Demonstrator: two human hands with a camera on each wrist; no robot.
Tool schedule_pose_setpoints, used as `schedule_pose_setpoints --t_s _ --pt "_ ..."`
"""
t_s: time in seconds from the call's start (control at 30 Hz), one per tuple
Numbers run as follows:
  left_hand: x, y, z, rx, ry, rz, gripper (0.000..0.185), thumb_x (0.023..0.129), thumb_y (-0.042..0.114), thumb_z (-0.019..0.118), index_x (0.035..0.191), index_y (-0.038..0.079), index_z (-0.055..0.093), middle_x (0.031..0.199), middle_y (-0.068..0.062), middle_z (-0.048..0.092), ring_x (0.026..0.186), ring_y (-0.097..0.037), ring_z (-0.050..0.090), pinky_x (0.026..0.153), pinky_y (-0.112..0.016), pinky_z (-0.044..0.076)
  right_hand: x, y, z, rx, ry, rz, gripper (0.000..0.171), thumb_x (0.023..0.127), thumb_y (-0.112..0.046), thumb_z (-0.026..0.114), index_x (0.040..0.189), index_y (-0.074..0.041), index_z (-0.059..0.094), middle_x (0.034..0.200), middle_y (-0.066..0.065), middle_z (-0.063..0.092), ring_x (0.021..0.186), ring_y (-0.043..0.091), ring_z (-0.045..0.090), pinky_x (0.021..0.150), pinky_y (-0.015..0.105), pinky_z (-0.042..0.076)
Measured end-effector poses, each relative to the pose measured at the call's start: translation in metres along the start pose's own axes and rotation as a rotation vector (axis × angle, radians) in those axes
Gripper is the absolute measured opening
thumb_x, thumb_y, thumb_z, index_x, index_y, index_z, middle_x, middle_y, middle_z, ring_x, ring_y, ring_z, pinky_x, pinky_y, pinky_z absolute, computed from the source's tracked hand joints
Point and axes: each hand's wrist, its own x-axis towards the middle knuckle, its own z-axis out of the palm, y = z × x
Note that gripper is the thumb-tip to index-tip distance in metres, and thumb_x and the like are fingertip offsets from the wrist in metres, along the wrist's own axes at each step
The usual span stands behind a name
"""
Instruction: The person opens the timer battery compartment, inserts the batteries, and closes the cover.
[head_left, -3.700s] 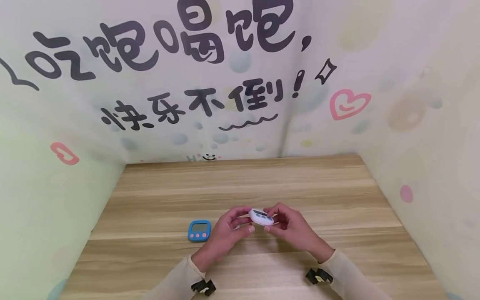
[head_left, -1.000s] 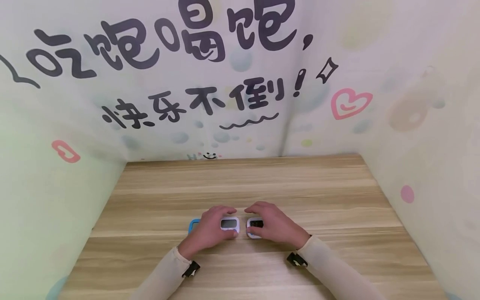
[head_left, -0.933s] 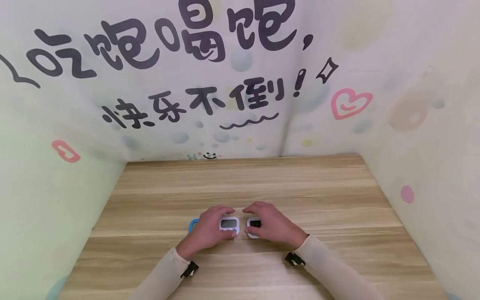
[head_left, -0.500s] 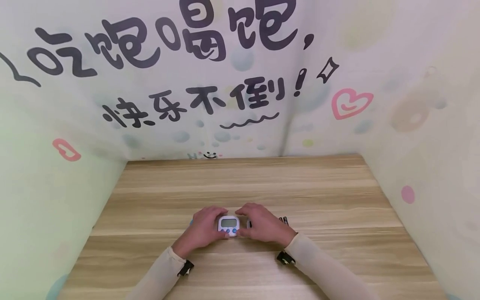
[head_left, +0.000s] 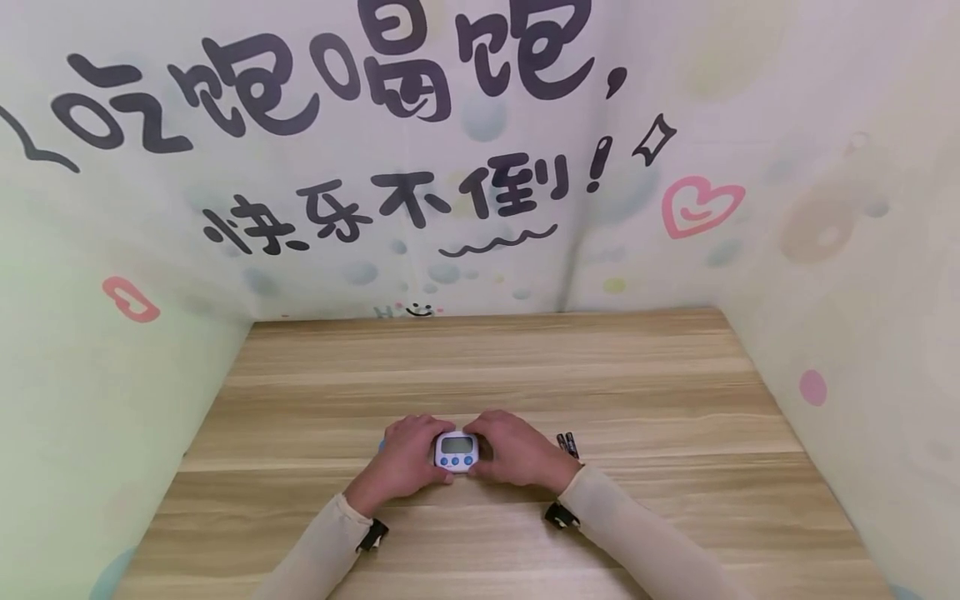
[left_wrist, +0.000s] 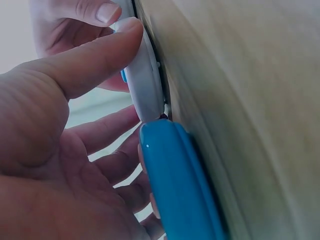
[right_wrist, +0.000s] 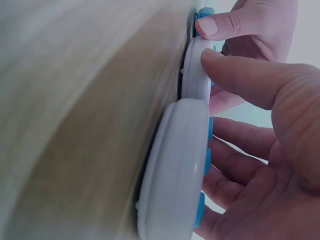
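On table point(head_left: 637, 400), both hands pinch white timer point(head_left: 456, 451).

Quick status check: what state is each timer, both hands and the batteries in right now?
White timer: flat on the table, face up, pinched between both hands.
Blue timer: flat, under the left hand.
Second white timer: flat, under the right hand.
Left hand: gripping.
Right hand: gripping.
Batteries: lying loose.

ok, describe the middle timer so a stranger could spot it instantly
On the wooden table, near its front edge, two hands meet. Between the left hand and right hand lies a white timer, grey screen, blue buttons; its neighbours are mostly covered by the hands.
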Motion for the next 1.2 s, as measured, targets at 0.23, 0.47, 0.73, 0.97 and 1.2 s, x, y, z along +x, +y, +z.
schedule_pose_setpoints --t_s 0.23,0.47,0.73,0.97,1.2 --pt "0.000 0.000 -0.001 -0.019 0.004 0.004 0.067 0.069 0.032 0.091 0.128 0.012 0.064 0.120 -0.003 0.065 0.111 -0.024 0.055 0.102 -0.056 0.036 -0.001 -0.001 -0.004 0.001 0.013 -0.009 0.054 0.082 -0.039 0.081 0.126 -0.012 0.065 0.115 -0.004 0.066 0.103 0.008 0.058 0.093 0.029 0.051" --pt "-0.002 0.007 -0.009 -0.061 0.029 0.005 0.067 0.069 0.032 0.091 0.128 0.015 0.064 0.120 0.001 0.065 0.111 -0.020 0.055 0.102 -0.054 0.036 -0.007 -0.006 -0.018 0.021 0.036 -0.019 0.056 0.084 -0.040 0.079 0.129 -0.011 0.064 0.120 -0.003 0.066 0.110 0.011 0.059 0.097 0.033 0.052" --pt "-0.003 0.015 -0.017 -0.172 0.045 0.054 0.069 0.072 0.030 0.089 0.133 0.014 0.061 0.122 0.001 0.062 0.112 -0.019 0.059 0.097 -0.045 0.048 -0.021 -0.009 -0.035 0.111 0.073 -0.027 0.053 0.087 -0.038 0.076 0.131 -0.013 0.061 0.128 -0.002 0.063 0.116 0.016 0.060 0.098 0.038 0.052" --pt "0.000 0.023 -0.018 -0.314 0.053 0.085 0.068 0.076 0.028 0.088 0.136 0.013 0.059 0.123 0.004 0.060 0.105 -0.014 0.059 0.091 -0.040 0.055 -0.032 0.000 -0.044 0.181 0.116 -0.032 0.052 0.087 -0.035 0.077 0.132 -0.014 0.060 0.126 -0.004 0.063 0.107 0.016 0.063 0.090 0.035 0.056" --pt "0.002 0.036 -0.019 -0.400 0.065 0.075 0.066 0.078 0.028 0.086 0.136 0.016 0.058 0.128 0.002 0.057 0.103 -0.013 0.061 0.092 -0.038 0.058 -0.041 0.002 -0.055 0.289 0.142 -0.011 0.051 0.088 -0.031 0.077 0.133 -0.016 0.060 0.122 -0.008 0.062 0.102 0.008 0.064 0.087 0.026 0.058"
